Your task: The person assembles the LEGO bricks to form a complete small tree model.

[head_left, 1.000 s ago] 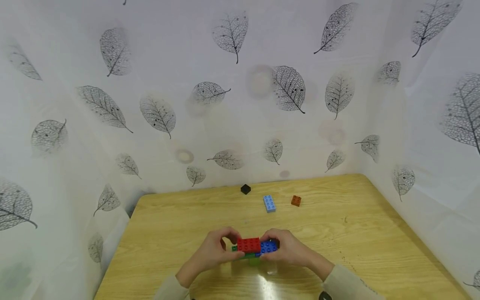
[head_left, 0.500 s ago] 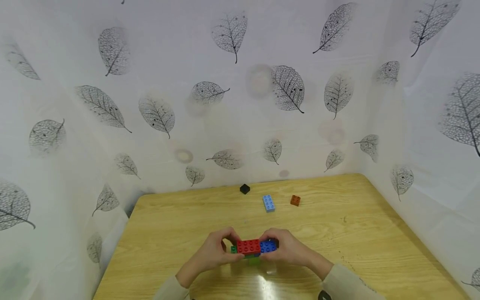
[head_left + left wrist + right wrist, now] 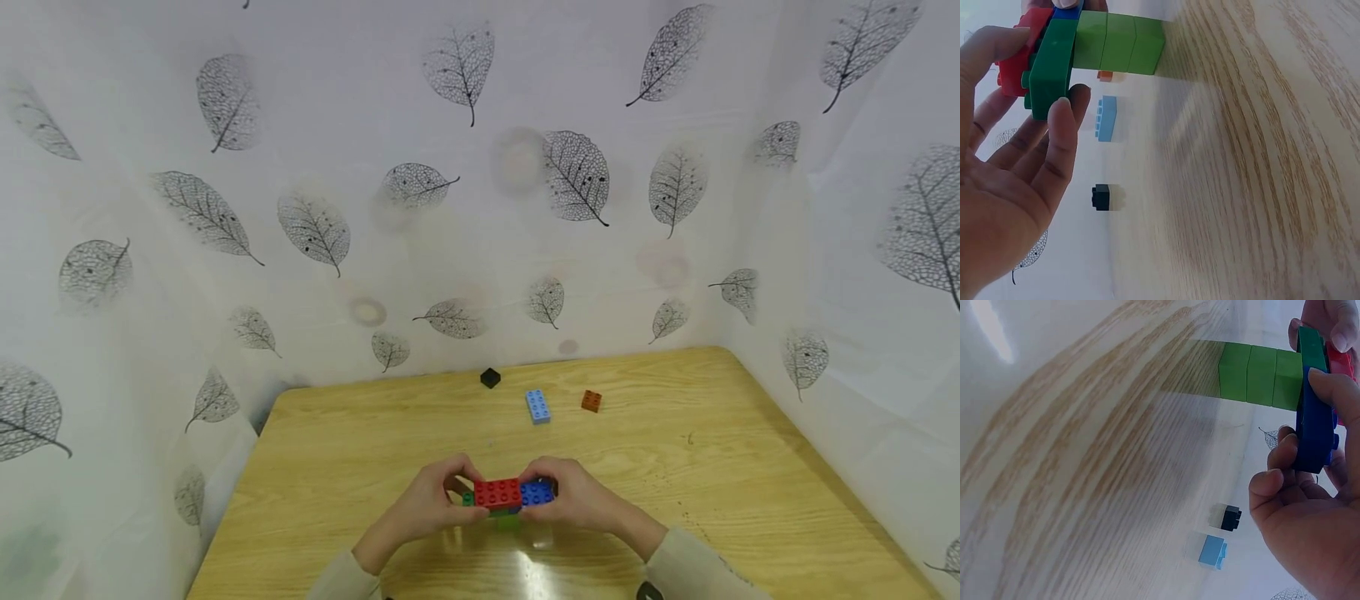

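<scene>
Fingers of both hands curl round the brick stack (image 3: 508,497). Left hand (image 3: 423,510) grips its left end, right hand (image 3: 581,502) its right.

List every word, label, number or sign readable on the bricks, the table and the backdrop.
None: the brick stack, the loose light blue brick, orange brick, black brick, the table and the leaf-printed backdrop show no writing.
</scene>
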`<state>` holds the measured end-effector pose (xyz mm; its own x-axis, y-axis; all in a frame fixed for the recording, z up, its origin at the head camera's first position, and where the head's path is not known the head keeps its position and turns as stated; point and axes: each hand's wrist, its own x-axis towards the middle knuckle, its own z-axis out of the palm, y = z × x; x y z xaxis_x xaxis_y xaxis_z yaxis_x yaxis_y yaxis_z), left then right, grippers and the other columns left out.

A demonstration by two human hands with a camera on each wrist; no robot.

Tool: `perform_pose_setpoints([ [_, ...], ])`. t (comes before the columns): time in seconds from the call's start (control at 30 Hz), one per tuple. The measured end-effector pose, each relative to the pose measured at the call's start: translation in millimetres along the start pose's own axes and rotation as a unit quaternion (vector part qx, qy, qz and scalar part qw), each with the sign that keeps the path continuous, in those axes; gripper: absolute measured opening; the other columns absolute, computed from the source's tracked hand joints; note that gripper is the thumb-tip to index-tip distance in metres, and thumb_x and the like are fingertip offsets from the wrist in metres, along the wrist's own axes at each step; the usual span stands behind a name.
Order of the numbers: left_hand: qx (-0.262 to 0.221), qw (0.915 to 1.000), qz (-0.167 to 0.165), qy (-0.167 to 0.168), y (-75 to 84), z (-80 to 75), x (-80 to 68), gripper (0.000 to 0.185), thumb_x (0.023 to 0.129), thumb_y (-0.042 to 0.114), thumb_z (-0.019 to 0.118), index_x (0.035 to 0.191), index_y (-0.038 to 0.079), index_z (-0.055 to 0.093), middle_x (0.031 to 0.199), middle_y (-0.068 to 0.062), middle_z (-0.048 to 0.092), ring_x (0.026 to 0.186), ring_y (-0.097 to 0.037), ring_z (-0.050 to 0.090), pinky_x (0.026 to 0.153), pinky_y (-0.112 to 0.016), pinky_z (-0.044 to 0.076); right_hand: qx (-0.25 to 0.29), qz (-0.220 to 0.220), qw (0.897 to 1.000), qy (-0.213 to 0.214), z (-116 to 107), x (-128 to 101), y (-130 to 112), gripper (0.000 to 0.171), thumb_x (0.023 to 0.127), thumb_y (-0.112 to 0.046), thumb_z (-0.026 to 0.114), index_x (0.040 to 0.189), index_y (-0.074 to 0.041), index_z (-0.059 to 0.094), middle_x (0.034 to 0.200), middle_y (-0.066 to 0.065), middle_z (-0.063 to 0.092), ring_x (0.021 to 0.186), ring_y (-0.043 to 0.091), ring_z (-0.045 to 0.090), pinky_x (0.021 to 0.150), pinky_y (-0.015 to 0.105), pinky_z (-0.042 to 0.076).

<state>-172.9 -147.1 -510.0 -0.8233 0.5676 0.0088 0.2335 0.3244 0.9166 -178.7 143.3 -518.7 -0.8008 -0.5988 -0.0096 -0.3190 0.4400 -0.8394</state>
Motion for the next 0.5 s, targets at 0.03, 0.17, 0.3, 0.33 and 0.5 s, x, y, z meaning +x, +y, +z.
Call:
perform_pose_setpoints([
  [0.03, 0.001, 1.0000, 0.003, 0.000, -0.1, 0.2, -0.1, 0.025, 0.090, 0.024, 0.082, 0.108, 0.014, 0.067, 0.117, -0.009, 0.071, 0.091, -0.010, 0.071, 0.070, -0.027, 0.059, -0.003, -0.001, 1.000, 0.001, 0.2, 0.0, 0.0, 0.033, 0.089, -0.035, 0.085, 0.117, -0.022, 0.072, 0.112, -0.006, 0.071, 0.093, 0.004, 0.060, 0.080, 0.023, 0.050],
  [0.17, 0.007, 0.9999, 0.008, 0.002, -0.5, 1.1, -0.1, 0.023, 0.091, 0.024, 0.083, 0.105, 0.014, 0.067, 0.117, -0.011, 0.072, 0.091, -0.009, 0.071, 0.067, -0.026, 0.059, -0.022, -0.015, 1.000, 0.011, 1.4, -0.7, -0.3, 0.034, 0.088, -0.036, 0.086, 0.117, -0.023, 0.072, 0.110, -0.007, 0.070, 0.092, 0.003, 0.060, 0.079, 0.023, 0.050],
  [0.3, 0.010, 0.9999, 0.011, 0.002, -0.1, 1.5, -0.1, 0.023, 0.090, 0.024, 0.083, 0.102, 0.013, 0.067, 0.118, -0.012, 0.072, 0.090, -0.008, 0.071, 0.065, -0.026, 0.058, -0.033, -0.038, 0.998, 0.021, 2.8, -1.2, -1.5, 0.039, 0.089, -0.040, 0.085, 0.123, -0.026, 0.071, 0.111, -0.008, 0.069, 0.093, 0.003, 0.060, 0.078, 0.023, 0.050],
  [0.33, 0.010, 0.9999, 0.011, 0.002, -0.1, 1.4, -0.1, 0.023, 0.090, 0.024, 0.083, 0.102, 0.013, 0.067, 0.118, -0.013, 0.072, 0.090, -0.008, 0.072, 0.065, -0.026, 0.058, -0.032, -0.043, 0.998, 0.022, 3.2, -1.2, -1.8, 0.039, 0.090, -0.041, 0.084, 0.124, -0.027, 0.071, 0.112, -0.008, 0.069, 0.094, 0.003, 0.060, 0.078, 0.023, 0.050],
  [0.5, 0.016, 0.9998, 0.011, -0.001, 1.0, 0.7, -0.2, 0.022, 0.091, 0.025, 0.083, 0.102, 0.015, 0.067, 0.119, -0.014, 0.073, 0.088, -0.008, 0.072, 0.064, -0.026, 0.058, -0.018, -0.071, 0.997, 0.030, 3.8, 0.7, -3.2, 0.035, 0.095, -0.040, 0.079, 0.127, -0.028, 0.070, 0.113, -0.006, 0.070, 0.099, 0.006, 0.063, 0.081, 0.025, 0.053],
])
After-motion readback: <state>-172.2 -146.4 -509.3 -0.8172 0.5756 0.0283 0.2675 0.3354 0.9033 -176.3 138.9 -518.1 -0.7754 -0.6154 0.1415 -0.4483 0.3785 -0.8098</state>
